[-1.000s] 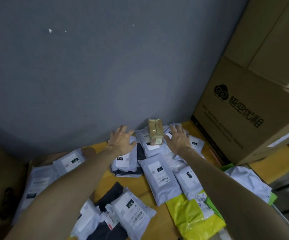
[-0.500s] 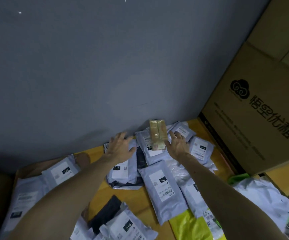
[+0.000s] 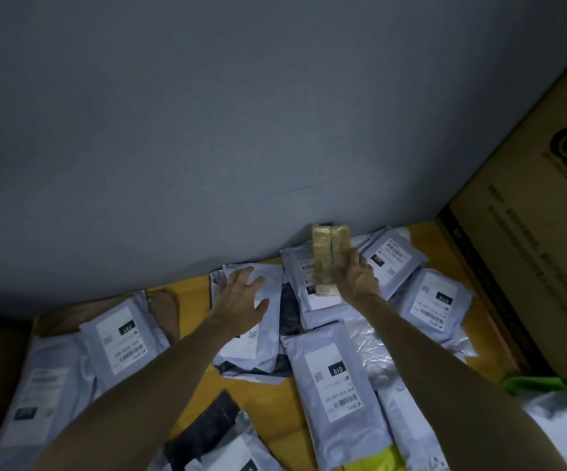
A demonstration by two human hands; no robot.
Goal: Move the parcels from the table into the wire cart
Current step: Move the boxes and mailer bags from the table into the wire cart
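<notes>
Your right hand holds the taped box, but its fingertips are hidden behind the box. Your left hand covers the upper part of a grey parcel, so its label shows only partly. The fine print on the 010 label is too small to read. The big carton is cut off by the right edge, and the yellow parcel by the bottom edge. Your right arm hides part of the crinkled bag.

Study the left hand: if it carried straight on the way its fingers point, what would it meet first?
Most likely the grey parcel under the left hand, which may already touch it. Past that, only the wall. Depth is unclear.
</notes>
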